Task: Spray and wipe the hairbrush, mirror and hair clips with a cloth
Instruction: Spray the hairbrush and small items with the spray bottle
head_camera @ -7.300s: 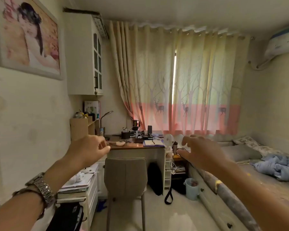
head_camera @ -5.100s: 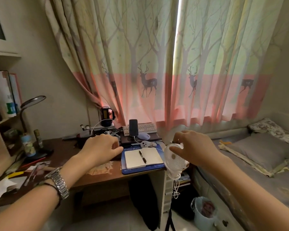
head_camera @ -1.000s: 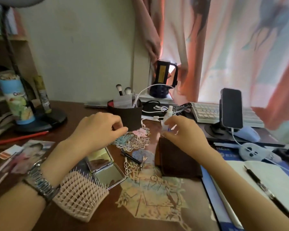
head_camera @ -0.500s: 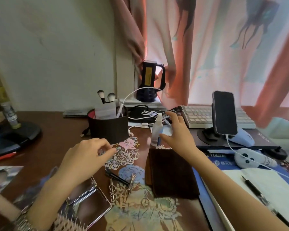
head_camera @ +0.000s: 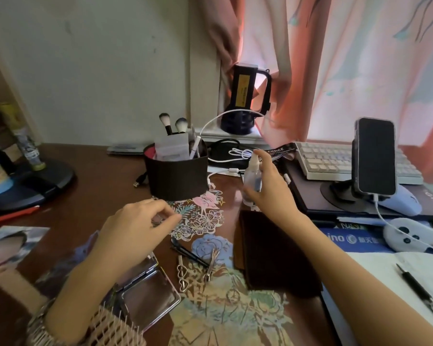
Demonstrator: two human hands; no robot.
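Note:
My right hand grips a small clear spray bottle standing at the back of the desk, index finger above its nozzle. Just in front of it lies a folded dark brown cloth. My left hand hovers over the desk with loosely curled fingers and holds nothing. Below it an open silver compact mirror lies flat. Several hair clips are scattered between the mirror and the cloth. The pink hairbrush shows at the bottom edge, partly under my left wrist.
A round dark holder with makeup brushes stands behind my left hand. A phone on a stand, keyboard, mouse, controller and notebook with pen fill the right side. Charging cables lie near the bottle. A lamp base sits left.
I have come up to the desk. In the last second my right hand reached the spray bottle and closed round it. My left hand stayed hovering above the mirror.

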